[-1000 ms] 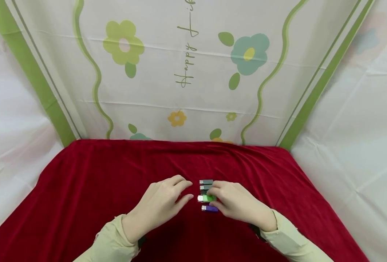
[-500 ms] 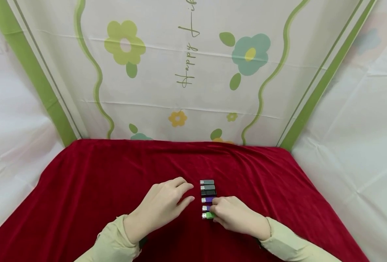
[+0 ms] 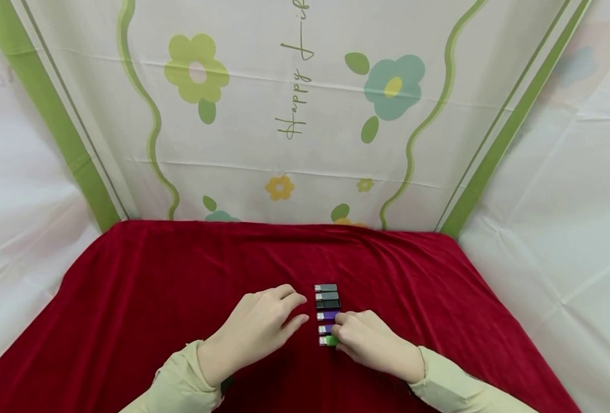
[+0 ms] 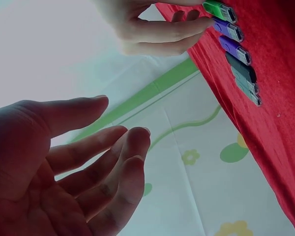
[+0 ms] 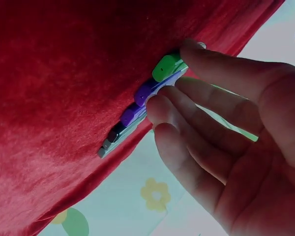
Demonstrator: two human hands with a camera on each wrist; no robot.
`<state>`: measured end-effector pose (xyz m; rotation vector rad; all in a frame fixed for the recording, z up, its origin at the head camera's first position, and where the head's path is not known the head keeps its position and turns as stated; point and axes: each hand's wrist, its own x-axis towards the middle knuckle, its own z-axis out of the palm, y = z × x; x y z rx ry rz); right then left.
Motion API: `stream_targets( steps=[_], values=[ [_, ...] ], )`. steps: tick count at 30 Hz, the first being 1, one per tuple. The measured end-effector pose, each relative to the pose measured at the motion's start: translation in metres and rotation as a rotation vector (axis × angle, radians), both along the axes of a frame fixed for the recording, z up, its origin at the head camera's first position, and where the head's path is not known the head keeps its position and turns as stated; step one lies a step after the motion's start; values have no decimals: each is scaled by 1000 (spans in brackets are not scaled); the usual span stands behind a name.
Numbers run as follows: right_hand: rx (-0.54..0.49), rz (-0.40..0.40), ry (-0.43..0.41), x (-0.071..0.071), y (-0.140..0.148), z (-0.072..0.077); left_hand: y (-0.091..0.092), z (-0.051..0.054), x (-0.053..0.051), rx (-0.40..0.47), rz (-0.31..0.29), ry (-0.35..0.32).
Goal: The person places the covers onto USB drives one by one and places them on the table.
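Note:
Several USB sticks lie in a column on the red cloth, metal plugs pointing left in the head view. From the far end come a grey stick (image 3: 327, 287), a second grey stick (image 3: 328, 296), a black stick (image 3: 328, 304), a purple stick (image 3: 327, 316), a second purple stick (image 3: 324, 330) and a green USB stick (image 3: 330, 341). My right hand (image 3: 369, 341) grips the green one, thumb on its near side, fingertips beside the purple sticks and partly covering them. Left of the column hovers my left hand (image 3: 258, 327), fingers loosely bent, holding nothing.
Red velvet cloth (image 3: 181, 275) covers the table, with folds along its far side. Behind it hangs a white flowered curtain (image 3: 243, 137). White fabric side walls (image 3: 558, 258) enclose the table left and right.
My right hand has brought the green USB stick towards me, to the near end of the column, and stays there over the last half second. The left hand has barely shifted.

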<state>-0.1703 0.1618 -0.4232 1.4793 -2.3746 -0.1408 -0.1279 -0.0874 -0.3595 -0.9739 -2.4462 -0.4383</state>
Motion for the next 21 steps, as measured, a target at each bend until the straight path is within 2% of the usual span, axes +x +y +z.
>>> stream_targets(
  steps=[3,10,16,21],
  values=[
    [-27,-4,1,2,2,1,1,-1,0,-4,1,-3],
    [-168,-56,-115,6,8,17,4,-2,-3,-13,-7,1],
    [-347,-51,-83,3,11,34,1,-6,-5,3,6,2],
    [-481,-76,-105,2,11,46,-5,-5,-7,33,26,20]
  ],
)
